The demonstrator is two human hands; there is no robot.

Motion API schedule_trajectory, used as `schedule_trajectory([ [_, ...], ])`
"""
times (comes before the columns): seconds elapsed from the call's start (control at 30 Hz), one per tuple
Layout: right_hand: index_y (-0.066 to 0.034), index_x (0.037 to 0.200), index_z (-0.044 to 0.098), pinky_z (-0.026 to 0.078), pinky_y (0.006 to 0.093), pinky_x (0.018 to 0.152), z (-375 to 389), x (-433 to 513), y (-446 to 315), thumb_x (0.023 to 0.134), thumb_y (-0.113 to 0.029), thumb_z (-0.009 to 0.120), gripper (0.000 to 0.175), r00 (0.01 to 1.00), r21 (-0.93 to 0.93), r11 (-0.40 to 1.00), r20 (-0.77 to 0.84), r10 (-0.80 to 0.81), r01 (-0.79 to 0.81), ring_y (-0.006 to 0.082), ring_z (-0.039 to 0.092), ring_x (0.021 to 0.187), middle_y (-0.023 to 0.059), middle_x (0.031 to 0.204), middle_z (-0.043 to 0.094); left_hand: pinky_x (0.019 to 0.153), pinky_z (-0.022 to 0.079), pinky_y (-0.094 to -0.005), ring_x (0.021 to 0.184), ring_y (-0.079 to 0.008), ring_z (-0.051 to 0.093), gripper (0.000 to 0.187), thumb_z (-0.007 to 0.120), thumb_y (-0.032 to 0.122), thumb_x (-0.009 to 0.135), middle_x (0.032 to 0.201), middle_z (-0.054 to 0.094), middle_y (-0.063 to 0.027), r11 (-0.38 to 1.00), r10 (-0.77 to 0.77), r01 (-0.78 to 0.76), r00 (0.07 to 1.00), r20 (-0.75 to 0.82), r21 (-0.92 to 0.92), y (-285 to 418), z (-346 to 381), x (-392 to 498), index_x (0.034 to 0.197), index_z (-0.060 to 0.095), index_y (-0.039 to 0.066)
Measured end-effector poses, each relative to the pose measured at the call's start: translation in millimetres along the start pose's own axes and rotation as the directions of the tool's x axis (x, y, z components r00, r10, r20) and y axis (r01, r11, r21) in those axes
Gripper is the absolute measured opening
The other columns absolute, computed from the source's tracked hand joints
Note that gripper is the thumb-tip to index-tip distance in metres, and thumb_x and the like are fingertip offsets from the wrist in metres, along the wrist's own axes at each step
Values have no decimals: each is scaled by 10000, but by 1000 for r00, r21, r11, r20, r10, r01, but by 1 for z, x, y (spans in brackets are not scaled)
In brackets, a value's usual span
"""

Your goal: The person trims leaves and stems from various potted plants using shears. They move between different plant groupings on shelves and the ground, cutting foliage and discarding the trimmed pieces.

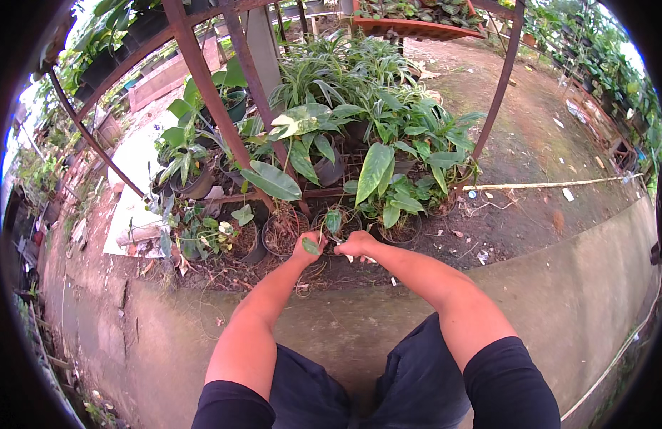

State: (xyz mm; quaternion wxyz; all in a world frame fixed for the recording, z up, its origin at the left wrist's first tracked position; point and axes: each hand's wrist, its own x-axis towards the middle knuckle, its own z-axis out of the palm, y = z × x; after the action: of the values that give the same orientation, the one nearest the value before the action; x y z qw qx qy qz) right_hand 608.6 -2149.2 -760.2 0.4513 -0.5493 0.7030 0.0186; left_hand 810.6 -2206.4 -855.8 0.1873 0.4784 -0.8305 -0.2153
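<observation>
Before me stands a row of dark plastic pots with plants. My left hand point(309, 246) is at the near rim of a pot point(337, 214), its fingers closed around a thin stem beside a green leaf point(311, 246). On the right side of the same pot, my right hand point(355, 245) grips a small tool with pale handles, possibly pruning shears; most of it is hidden by the fingers. A variegated leaf point(333, 220) stands above the pot between my hands. To the left, a pot point(284, 236) holds brown dry roots or stems.
Rusty metal frame posts point(215, 102) rise behind the row. Leafy potted plants point(398, 201) stand to the right, and trailing ones point(202, 233) to the left. A concrete ledge point(331, 311) runs between the soil and my legs. A thin pole point(550, 184) lies on the soil.
</observation>
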Motion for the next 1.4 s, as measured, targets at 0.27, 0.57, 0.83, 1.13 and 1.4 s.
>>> schedule_trajectory([
  [0.27,0,858,724,577,380,577,13,9,-9,738,-579,733,592,997,8,999,-73,34,-34,227,680,649,122,824,710,753,540,-440,849,-383,701,167,685,178,896,865,710,-203,985,-100,100,995,11,-140,16,-1,-11,905,708,13],
  [0.57,-1,761,723,584,346,556,14,23,-8,690,-551,769,557,985,-39,999,-171,-33,26,200,698,597,108,703,706,734,566,-388,808,-297,732,152,692,153,900,845,728,-173,992,9,-12,1000,-20,-127,4,2,-9,914,719,5],
  [0.83,49,836,747,605,329,700,6,34,5,644,-522,821,607,952,-125,979,-242,-188,162,254,717,606,174,752,736,748,546,-387,795,-282,718,203,732,228,895,834,726,-161,981,-89,104,991,96,-161,9,-10,-5,937,738,30],
  [1.13,21,828,728,599,377,607,-20,1,-11,700,-510,809,553,1000,-109,994,-19,-24,22,226,713,649,119,803,726,752,548,-372,783,-250,715,204,750,233,875,825,733,-133,985,-120,132,987,111,-112,-11,-3,-1,921,733,35],
  [1.4,16,835,675,557,413,530,-30,8,18,705,-430,768,474,982,43,998,185,33,-42,263,651,603,132,745,648,742,548,-373,775,-249,713,193,749,220,875,816,727,-135,988,-134,139,989,70,-70,-6,2,4,908,729,31],
])
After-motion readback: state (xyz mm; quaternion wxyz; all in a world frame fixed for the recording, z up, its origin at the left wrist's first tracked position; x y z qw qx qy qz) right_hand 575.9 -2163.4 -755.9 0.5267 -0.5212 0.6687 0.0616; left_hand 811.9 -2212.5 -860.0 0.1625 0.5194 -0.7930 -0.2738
